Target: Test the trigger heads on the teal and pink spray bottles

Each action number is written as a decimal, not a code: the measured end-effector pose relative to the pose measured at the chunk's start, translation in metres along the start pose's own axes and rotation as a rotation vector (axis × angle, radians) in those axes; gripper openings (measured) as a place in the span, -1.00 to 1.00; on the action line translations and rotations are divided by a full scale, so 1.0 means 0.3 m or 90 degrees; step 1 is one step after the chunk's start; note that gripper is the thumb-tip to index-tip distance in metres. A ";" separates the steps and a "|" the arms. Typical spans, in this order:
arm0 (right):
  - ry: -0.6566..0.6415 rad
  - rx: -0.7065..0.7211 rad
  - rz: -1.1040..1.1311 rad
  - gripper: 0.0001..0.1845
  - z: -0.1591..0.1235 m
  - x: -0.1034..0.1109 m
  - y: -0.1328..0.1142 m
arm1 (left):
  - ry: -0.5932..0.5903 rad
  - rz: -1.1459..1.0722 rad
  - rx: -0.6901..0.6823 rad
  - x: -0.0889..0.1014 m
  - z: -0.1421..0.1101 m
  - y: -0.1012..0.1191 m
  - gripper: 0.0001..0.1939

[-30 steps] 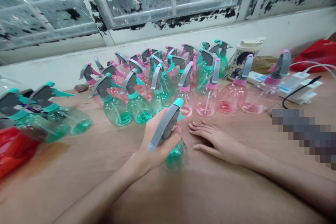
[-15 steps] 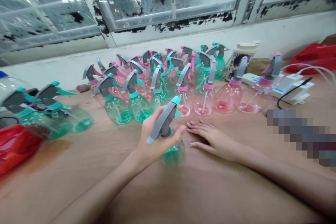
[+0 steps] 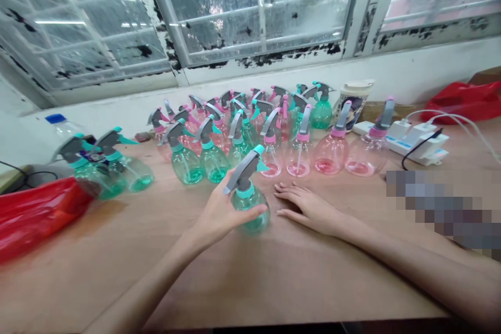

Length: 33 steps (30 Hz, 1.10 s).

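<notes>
My left hand (image 3: 221, 214) is wrapped round the body of a green spray bottle (image 3: 254, 201), thumb across the near side and the other fingers hidden behind it. The bottle stands upright, with a grey and teal trigger head. My right hand (image 3: 309, 206) lies palm down on the wooden table (image 3: 297, 276), fingers stretched out, holding nothing. Just beyond it is a row of pink spray bottles (image 3: 299, 162) with grey and pink heads. More green spray bottles (image 3: 188, 167) stand beyond my left hand.
Two green spray bottles (image 3: 135, 172) stand at the left, near a red plastic bag (image 3: 43, 214). A patterned cup (image 3: 352, 99) and a white power strip (image 3: 418, 146) with cables are at the right. Another red bag (image 3: 462, 102) lies behind. Windows line the wall.
My left hand has slid from the trigger head and neck down to the green bottle's body. My right hand stays flat on the table. The camera view has shifted slightly.
</notes>
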State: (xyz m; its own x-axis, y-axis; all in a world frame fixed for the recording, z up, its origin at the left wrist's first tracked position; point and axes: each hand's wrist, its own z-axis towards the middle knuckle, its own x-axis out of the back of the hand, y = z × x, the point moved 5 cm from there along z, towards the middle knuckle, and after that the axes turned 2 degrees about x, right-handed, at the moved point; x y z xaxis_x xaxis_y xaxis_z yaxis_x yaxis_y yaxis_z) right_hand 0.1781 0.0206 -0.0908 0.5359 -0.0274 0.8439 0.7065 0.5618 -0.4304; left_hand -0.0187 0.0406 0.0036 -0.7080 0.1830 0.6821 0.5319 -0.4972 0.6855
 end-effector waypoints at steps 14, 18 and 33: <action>-0.012 0.001 -0.057 -0.52 0.012 0.002 -0.017 | 0.108 0.035 0.140 0.222 -0.218 -0.178 -0.48; -0.034 0.040 -0.074 -0.67 0.097 -0.019 -0.089 | 0.216 0.006 0.223 0.362 -0.285 -0.313 -0.42; 0.183 -0.045 0.029 -0.56 0.635 -0.070 -0.415 | 0.272 0.243 0.220 0.603 -0.147 -0.533 -0.36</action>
State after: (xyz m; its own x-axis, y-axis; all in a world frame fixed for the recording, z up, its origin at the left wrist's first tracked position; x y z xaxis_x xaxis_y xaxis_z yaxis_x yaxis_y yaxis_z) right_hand -0.0092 0.1087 0.0061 0.6699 -0.2424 0.7018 0.7034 0.5098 -0.4953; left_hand -0.2523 0.1160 0.0061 -0.5240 -0.3394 0.7812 0.8498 -0.1470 0.5062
